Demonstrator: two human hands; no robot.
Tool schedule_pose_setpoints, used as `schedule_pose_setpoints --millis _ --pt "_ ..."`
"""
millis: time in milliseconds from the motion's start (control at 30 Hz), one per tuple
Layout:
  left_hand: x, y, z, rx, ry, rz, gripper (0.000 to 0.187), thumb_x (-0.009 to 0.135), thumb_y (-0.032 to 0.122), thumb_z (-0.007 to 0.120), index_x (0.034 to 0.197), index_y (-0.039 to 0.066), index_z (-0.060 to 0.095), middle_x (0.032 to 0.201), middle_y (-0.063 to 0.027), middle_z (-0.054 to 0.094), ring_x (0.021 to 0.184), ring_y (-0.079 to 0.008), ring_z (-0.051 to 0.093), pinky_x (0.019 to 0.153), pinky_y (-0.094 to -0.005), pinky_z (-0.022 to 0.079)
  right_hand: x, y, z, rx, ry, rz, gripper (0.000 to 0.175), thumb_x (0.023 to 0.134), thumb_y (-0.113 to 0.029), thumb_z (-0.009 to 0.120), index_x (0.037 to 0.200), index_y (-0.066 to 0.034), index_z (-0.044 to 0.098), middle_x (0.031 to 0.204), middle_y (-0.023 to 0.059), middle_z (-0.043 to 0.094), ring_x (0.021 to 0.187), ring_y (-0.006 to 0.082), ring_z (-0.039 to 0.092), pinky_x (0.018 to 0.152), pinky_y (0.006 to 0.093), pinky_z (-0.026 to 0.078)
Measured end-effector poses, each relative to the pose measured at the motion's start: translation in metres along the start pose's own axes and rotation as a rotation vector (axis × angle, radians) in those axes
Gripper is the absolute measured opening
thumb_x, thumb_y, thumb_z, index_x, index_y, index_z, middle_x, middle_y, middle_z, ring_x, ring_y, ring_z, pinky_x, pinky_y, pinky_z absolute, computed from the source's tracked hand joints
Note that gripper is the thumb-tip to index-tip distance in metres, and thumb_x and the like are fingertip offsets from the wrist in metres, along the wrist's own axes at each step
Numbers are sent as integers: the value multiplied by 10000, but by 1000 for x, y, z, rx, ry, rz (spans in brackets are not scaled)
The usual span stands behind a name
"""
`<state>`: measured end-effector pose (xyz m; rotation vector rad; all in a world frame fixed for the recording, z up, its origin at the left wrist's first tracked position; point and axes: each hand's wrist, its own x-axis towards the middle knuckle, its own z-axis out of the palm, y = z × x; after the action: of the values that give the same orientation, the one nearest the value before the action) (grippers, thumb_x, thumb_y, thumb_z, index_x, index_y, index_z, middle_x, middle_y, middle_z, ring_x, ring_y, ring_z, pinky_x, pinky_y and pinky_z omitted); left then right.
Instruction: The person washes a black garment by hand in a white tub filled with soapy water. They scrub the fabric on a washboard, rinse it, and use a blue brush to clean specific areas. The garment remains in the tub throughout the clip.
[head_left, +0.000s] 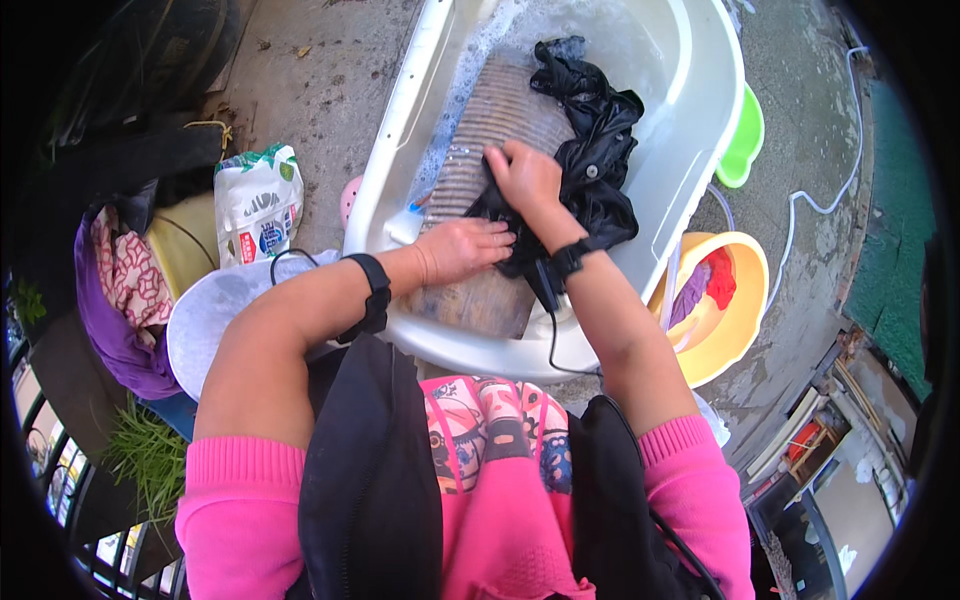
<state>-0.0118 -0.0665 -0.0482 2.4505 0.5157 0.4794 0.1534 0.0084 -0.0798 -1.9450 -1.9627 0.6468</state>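
Observation:
A wet black garment (600, 142) with a round button is draped over a ribbed wooden washboard (480, 135). The board leans inside a white plastic tub (397, 142) that holds sudsy water (630, 45). My right hand (529, 176) is curled into a fist on the garment, gripping a bunched part against the ridges. My left hand (465, 251) lies flat on the cloth's near left side, fingers stretched out and pointing right; its palm rests over the board's lower part. What is under both palms is hidden.
Right of the tub stand a yellow basin (739, 330) with red and purple cloth and a green basin (742, 139). A white hose (825, 206) runs along the concrete. At left are a printed detergent bag (259, 202), purple cloth (112, 322) and a pale basin (202, 322).

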Motion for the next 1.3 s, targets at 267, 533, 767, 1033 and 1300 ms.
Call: schedule_pose_setpoints --millis 267,533,767,1033,1300 --pt "-8 -2 4 -27 -205 -32 224 785 175 571 971 129 686 1061 -48 666 995 -212 633 742 -350 521 -60 -37 -47 42 -75 -90 340 794 -366 655 625 -84 570 631 144 592 611 342 595 549 433 467" --pt "1 -5 2 -96 49 36 195 773 159 596 933 106 695 1062 -65 664 962 -229 633 850 -322 512 55 10 10 -71 185 225 399 869 -432 538 744 -75 662 731 183 653 707 374 639 641 477 496" --pt "-1 -5 -2 -89 -218 -80 196 745 168 612 915 110 690 1073 -48 661 897 -226 634 789 -337 525 -57 -32 -45 65 -213 -60 359 813 -368 630 637 -67 545 624 153 585 628 347 600 569 435 475" --pt "3 -4 0 -134 -26 -25 206 735 168 634 919 90 682 1120 -72 644 1058 -234 604 933 -335 478 68 9 6 -61 120 140 398 877 -444 528 736 -86 631 700 185 631 692 390 618 616 479 480" --pt "5 -9 1 -134 -206 -131 206 741 158 629 930 96 683 1111 -77 648 1044 -232 611 918 -329 488 -50 -6 -22 155 17 -113 302 848 -322 609 674 -78 569 640 165 593 637 356 605 559 437 473"
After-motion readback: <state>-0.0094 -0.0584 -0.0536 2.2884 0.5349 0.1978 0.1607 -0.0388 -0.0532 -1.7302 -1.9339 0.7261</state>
